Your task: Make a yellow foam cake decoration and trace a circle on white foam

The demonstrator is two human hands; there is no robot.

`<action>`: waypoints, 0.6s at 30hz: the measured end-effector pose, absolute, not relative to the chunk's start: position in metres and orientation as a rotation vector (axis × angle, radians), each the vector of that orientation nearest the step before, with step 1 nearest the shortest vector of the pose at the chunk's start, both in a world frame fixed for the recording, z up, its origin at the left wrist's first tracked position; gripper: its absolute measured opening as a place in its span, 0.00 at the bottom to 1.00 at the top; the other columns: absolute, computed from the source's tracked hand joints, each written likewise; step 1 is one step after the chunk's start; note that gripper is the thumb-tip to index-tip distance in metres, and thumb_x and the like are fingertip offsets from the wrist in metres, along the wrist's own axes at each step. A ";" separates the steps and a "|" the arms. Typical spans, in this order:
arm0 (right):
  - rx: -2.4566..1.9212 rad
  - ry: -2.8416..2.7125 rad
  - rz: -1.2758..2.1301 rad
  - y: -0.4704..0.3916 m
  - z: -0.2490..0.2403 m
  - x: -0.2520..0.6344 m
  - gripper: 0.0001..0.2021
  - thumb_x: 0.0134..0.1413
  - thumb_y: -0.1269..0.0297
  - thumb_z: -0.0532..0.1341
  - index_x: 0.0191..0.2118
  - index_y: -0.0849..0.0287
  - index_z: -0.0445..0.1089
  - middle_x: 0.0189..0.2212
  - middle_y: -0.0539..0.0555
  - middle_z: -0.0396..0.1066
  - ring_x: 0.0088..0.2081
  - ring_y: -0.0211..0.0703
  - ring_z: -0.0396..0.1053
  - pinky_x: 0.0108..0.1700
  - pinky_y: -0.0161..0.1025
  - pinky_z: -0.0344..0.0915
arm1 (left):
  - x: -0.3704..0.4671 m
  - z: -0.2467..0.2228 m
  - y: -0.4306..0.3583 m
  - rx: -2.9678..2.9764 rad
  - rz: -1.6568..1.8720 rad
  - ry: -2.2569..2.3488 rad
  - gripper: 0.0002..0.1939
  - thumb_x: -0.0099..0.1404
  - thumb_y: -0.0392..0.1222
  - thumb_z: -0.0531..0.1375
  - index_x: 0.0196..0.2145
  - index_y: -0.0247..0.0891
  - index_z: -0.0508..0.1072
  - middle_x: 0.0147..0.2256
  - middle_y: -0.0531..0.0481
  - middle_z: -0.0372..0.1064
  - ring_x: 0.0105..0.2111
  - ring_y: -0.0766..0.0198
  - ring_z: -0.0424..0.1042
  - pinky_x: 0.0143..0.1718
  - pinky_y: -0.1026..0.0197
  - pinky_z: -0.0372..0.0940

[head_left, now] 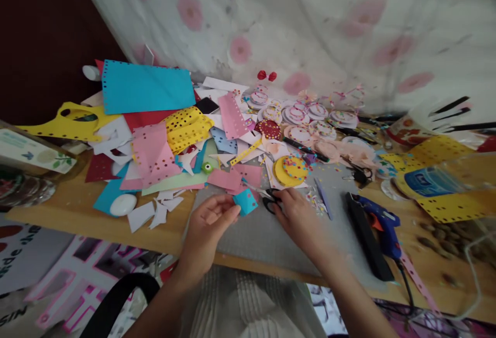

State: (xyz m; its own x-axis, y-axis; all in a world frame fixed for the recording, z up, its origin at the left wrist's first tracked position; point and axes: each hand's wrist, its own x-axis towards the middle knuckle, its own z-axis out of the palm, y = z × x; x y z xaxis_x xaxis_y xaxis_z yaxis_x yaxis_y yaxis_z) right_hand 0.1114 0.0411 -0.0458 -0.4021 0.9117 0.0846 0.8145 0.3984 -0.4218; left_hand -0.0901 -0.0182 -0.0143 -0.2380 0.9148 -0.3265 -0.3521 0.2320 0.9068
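Observation:
Between the thumb and fingers of my left hand [213,218] is a small blue piece of paper [245,202] with a few punched holes. My right hand [296,211] is closed on the black handles of a pair of scissors [270,201]. The scissor blades point left, just above the blue paper; I cannot tell whether they touch it. Behind the paper lie pink paper pieces [228,179] on a grey mat [248,237]. A yellow disc with colourful beads [290,170] sits just beyond my right hand.
Coloured paper scraps [155,157] are heaped at the left and back, under a large blue sheet [149,89]. Several decorated paper discs [296,113] stand along the back. At the right lie a blue glue gun [382,224], a black bar [368,237] and a clear plastic bottle [445,178].

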 end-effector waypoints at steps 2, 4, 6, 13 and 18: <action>-1.507 -2.204 0.568 0.035 -0.039 0.122 0.07 0.58 0.64 0.57 0.40 0.60 0.67 0.32 0.58 0.70 0.33 0.48 0.69 0.37 0.44 0.65 | -0.092 -0.009 -0.018 0.609 1.359 1.287 0.10 0.54 0.43 0.68 0.34 0.37 0.75 0.29 0.53 0.74 0.28 0.69 0.71 0.33 0.66 0.67; -1.510 -1.969 0.763 0.025 -0.032 0.133 0.09 0.56 0.59 0.59 0.40 0.58 0.66 0.26 0.52 0.68 0.25 0.43 0.66 0.30 0.40 0.63 | -0.093 -0.006 -0.017 0.614 1.377 1.283 0.10 0.54 0.43 0.68 0.33 0.37 0.75 0.28 0.52 0.74 0.27 0.68 0.71 0.32 0.66 0.67; -1.467 -1.695 1.036 0.011 -0.027 0.140 0.11 0.54 0.56 0.62 0.39 0.56 0.65 0.25 0.51 0.67 0.24 0.40 0.65 0.28 0.38 0.62 | -0.093 -0.003 -0.016 0.629 1.388 1.274 0.09 0.54 0.42 0.68 0.33 0.37 0.75 0.28 0.52 0.74 0.28 0.68 0.71 0.32 0.66 0.66; -1.078 -1.359 1.913 -0.039 -0.012 0.117 0.26 0.39 0.42 0.68 0.40 0.56 0.68 0.33 0.53 0.65 0.32 0.41 0.62 0.33 0.36 0.62 | -0.088 0.002 -0.011 0.714 1.391 1.190 0.08 0.56 0.40 0.67 0.34 0.39 0.75 0.30 0.53 0.75 0.30 0.68 0.72 0.32 0.68 0.67; -1.124 -1.301 2.118 -0.044 0.005 0.101 0.25 0.49 0.36 0.58 0.35 0.56 0.68 0.28 0.51 0.61 0.29 0.39 0.57 0.30 0.35 0.57 | -0.085 0.007 -0.010 0.806 1.383 1.198 0.06 0.57 0.38 0.66 0.34 0.39 0.76 0.30 0.53 0.75 0.31 0.68 0.74 0.33 0.68 0.69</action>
State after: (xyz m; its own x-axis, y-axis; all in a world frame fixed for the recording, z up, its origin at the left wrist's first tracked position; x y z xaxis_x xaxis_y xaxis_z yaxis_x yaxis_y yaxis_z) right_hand 0.1010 -0.0437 0.0047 -0.5906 0.6884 -0.4210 0.0643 -0.4799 -0.8750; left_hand -0.0849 -0.0103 0.0074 -0.1856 0.9710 -0.1504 -0.2869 0.0929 0.9534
